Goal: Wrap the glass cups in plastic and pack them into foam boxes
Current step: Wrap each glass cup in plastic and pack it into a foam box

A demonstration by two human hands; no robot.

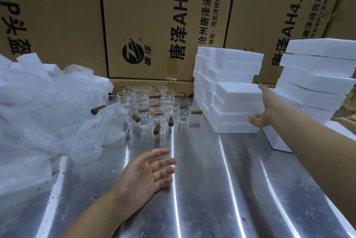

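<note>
Right hand (264,110) spread against stacked foam boxes (234,101), seemingly closed; left hand (146,174) open, empty.

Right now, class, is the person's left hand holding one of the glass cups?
No: the left hand hovers open and empty above the metal table, nearer the camera than the glass cups.
</note>
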